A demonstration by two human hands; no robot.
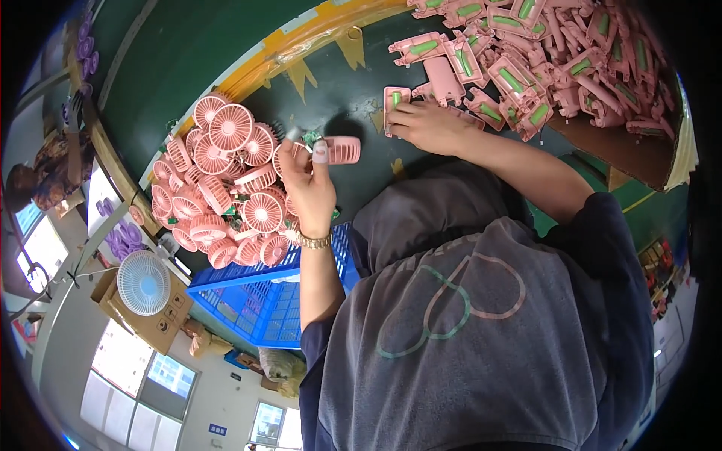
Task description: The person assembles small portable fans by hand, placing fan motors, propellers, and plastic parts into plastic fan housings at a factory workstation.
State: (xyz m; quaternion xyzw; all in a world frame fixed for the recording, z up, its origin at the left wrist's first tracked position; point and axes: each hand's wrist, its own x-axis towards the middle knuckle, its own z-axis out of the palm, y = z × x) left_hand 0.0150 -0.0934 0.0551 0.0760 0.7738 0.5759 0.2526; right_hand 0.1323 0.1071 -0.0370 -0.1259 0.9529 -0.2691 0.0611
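Observation:
My left hand [312, 188], with a watch on its wrist, pinches a small pink fan head [344, 150], seen edge-on. By the fingertips shows a bit of green circuit board [310, 138]. To the right, my right hand [430, 128] has its fingers closed over a pink handle shell [389, 120] with a green battery in it; the hand covers part of the shell. A pile of pink fan heads [231, 128] lies beside my left hand. Past my right hand, more pink handle shells [445, 81], several with green batteries, are spread into a large heap.
The green table [263, 98] has a worn yellow edge strip [301, 34]. A blue plastic crate [263, 308] sits below the fan heads, near my left forearm. An open cardboard box [632, 146] borders the shell heap. Left, a white fan [144, 283] stands by a carton; another person [56, 165] is beyond.

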